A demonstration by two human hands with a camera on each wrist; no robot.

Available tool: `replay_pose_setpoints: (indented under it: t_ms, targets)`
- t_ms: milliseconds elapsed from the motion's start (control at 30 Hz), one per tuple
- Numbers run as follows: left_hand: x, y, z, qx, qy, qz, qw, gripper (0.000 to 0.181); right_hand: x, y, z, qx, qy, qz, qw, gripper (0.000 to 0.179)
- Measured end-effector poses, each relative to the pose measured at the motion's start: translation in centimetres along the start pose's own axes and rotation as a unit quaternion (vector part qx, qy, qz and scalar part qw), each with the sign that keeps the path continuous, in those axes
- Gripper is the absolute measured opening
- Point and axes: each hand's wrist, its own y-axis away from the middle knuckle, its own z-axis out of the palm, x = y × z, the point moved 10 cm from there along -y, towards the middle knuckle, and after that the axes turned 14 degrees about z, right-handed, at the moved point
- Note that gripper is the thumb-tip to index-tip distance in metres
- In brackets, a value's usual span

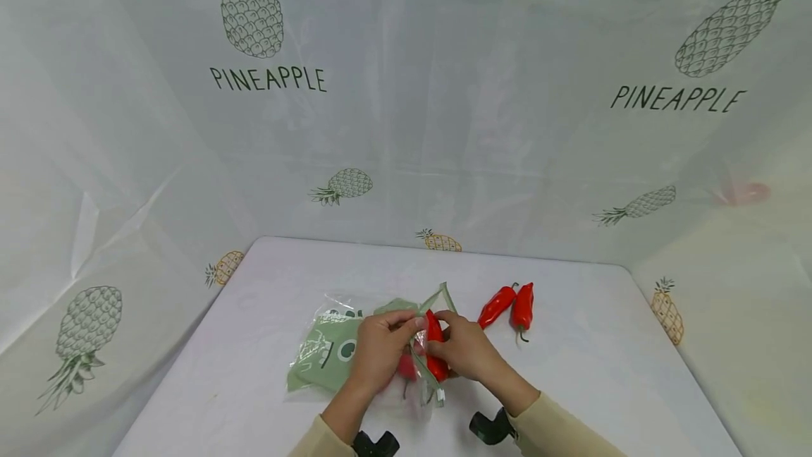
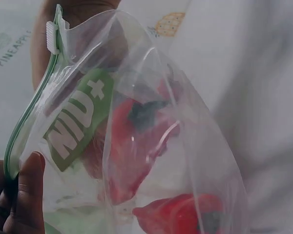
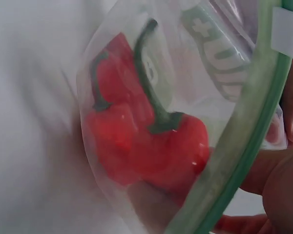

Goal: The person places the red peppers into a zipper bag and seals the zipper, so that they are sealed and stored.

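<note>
Between my two hands is a clear zip bag (image 2: 205, 131) with a green zip edge (image 3: 254, 122) and a white slider (image 3: 285, 31). Several red peppers (image 3: 171, 146) with green stems show through its plastic. My left hand (image 1: 380, 344) pinches the zip edge at the bag's mouth, thumb and fingers on either side. At the opening, my right hand (image 1: 466, 348) grips a long red pepper (image 1: 435, 333), its thumb across the front. In the left wrist view, the right hand is partly hidden behind the bag.
Two red peppers (image 1: 522, 310) lie on the white table (image 1: 603, 344), right of my hands. A clear packet with a green cartoon-eyed print (image 1: 326, 351) lies to the left. Black wrist mounts (image 1: 491, 429) sit below my forearms. Pineapple-print sheeting (image 1: 444, 90) surrounds the table.
</note>
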Motion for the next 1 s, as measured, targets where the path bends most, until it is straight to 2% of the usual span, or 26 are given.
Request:
replay_pose_setpoints:
  t_ms: [200, 300, 433, 633, 833, 1000]
  targets:
    - [-0.3, 0.0, 0.1, 0.000, 0.002, -0.004, 1.0000, 0.025, 0.1, 0.0, -0.1, 0.000, -0.035, -0.002, 0.9994, 0.063]
    - [-0.5, 0.0, 0.0, 0.005, 0.005, -0.007, 1.0000, 0.024, 0.1, 0.2, -0.1, 0.003, -0.033, -0.005, 0.9994, 0.054]
    - [-0.9, 0.0, -0.2, 0.011, -0.003, -0.013, 0.9999, 0.026, 0.1, 0.4, -0.5, 0.026, -0.015, -0.011, 0.9995, 0.048]
    - [-1.2, 0.0, -0.6, 0.011, -0.012, -0.014, 0.9998, 0.029, 0.5, 0.7, -1.4, 0.061, -0.015, -0.031, 0.9976, 0.043]
    - [-1.6, 0.3, -0.5, 0.010, -0.002, -0.018, 0.9998, 0.027, 1.1, 0.5, -2.8, 0.107, -0.011, -0.050, 0.9930, 0.047]
    - [-1.6, 0.4, -0.4, 0.004, -0.001, -0.017, 0.9998, 0.025, 2.5, 0.2, -4.2, 0.114, -0.042, -0.048, 0.9914, 0.052]
